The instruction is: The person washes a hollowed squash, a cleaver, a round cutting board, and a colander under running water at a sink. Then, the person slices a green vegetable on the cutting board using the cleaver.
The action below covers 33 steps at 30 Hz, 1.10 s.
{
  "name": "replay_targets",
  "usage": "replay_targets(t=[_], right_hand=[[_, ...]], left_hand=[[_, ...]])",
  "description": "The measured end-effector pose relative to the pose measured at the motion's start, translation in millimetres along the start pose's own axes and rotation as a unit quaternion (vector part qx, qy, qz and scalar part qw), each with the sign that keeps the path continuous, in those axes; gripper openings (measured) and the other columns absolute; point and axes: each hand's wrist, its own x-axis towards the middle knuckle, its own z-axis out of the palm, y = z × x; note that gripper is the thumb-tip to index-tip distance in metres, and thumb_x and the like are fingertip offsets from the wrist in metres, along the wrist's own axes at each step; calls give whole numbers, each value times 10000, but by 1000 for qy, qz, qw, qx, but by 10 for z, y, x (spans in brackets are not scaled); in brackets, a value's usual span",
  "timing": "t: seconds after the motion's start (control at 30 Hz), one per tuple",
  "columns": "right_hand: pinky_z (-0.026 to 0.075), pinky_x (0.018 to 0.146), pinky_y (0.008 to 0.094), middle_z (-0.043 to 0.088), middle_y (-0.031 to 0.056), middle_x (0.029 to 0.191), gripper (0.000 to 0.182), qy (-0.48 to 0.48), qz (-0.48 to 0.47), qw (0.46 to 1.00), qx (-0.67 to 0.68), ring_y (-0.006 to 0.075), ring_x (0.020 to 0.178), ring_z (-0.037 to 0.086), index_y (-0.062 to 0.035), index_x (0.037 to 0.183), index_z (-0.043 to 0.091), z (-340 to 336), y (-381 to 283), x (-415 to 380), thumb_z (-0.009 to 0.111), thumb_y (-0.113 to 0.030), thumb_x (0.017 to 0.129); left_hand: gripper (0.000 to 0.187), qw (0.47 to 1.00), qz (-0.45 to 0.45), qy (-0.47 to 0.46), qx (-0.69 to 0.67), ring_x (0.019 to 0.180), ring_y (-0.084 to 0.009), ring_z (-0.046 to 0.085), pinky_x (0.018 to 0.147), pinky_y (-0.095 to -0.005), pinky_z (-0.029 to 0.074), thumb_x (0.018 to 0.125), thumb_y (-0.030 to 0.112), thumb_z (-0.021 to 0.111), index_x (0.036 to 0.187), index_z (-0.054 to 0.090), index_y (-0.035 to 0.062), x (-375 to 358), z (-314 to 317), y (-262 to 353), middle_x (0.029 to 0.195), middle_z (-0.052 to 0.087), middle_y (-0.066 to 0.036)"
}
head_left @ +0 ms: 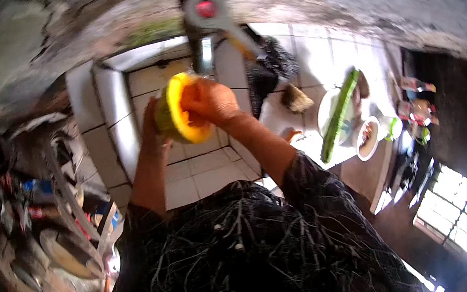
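A halved squash point(177, 118) with a green-yellow rind and thick yellow-orange flesh is held over the white-tiled sink point(115, 97). My left hand point(154, 118) grips it from the left and below, its fingers mostly hidden behind the rind. The cut face is turned toward my right hand point(212, 101), whose curled fingers reach into the hollow. What those fingers hold, if anything, I cannot tell. Just beyond both hands is the tap point(205, 53), with a grey head and a red centre.
Right of the sink lie a black plastic bag point(278, 61), a brownish scrubber point(297, 99), a long green vegetable point(340, 115) across a plate, and a white bowl point(367, 138) with small pieces inside. Cluttered items, including a pan point(69, 255), sit at left. A window point(459, 209) glows at lower right.
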Motion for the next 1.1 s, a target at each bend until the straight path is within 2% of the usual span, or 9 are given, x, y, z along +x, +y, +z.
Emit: replay_targets(t=[0.1,0.17,0.2,0.23,0.43,0.63,0.73,1.03,1.1], right_hand=[[495,745,362,572,70,976,260,231,-115,964,-65,262,862,583,-119,979,595,110,137,17,578,-249,755],[483,775,369,578,98,1027,290,225,-146,963,-24,304,883,579,-102,1014,605,24,135,-5,585,-261,772],[444,822,351,570,154,1061,395,32,-49,989,136,283,941,567,-25,1035,577,-70,76,-9,590,-343,801],[426,842,334,584,149,1021,493,-95,-5,906,414,249,951,550,14,1073,550,-45,67,8,571,-412,825],[465,817,310,598,103,966,479,1,62,781,621,194,898,578,32,1103,509,205,113,23,537,-384,869],[434,912,409,545,120,1168,506,-114,34,543,831,256,1043,550,-58,1213,447,17,184,103,441,-449,892],[422,926,384,537,79,1188,473,-119,44,558,820,225,1067,533,-73,1228,441,15,80,66,410,-423,910],[433,911,376,557,97,1155,467,-159,99,538,822,230,1038,551,-45,1205,459,141,106,128,398,-411,920],[454,885,360,568,100,1132,470,-100,73,619,776,234,1008,568,-44,1181,477,96,53,103,467,-413,891]], left_hand=[[449,999,18,23,43,999,-222,567,905,-361,443,915,408,381,1127,520,38,-2,175,133,1092,572,-110],[417,994,-37,63,-80,1029,-210,546,903,-362,433,918,379,399,1140,505,43,37,323,213,1100,564,-97],[393,992,-35,122,-22,1019,-184,543,890,-368,430,919,355,417,1159,493,54,59,308,227,1100,558,-84],[393,992,-37,121,-21,1019,-184,543,890,-368,430,919,355,417,1159,493,54,70,302,220,1100,558,-84],[578,875,56,160,454,1101,-206,452,929,-301,359,859,358,544,1287,364,13,117,795,332,1197,476,-126],[422,955,-1,225,196,1015,-153,475,815,-339,404,873,354,492,1201,475,89,11,730,568,1166,483,-26],[410,984,-84,152,-45,1078,-199,487,905,-365,406,919,355,403,1166,478,37,109,662,460,1171,501,-71],[399,973,-62,202,-97,1036,-192,516,898,-333,429,929,335,420,1162,473,15,108,403,341,1130,522,-87],[438,984,-52,168,-31,1090,-224,485,924,-411,401,934,371,392,1205,448,31,137,323,346,1193,491,-90]])
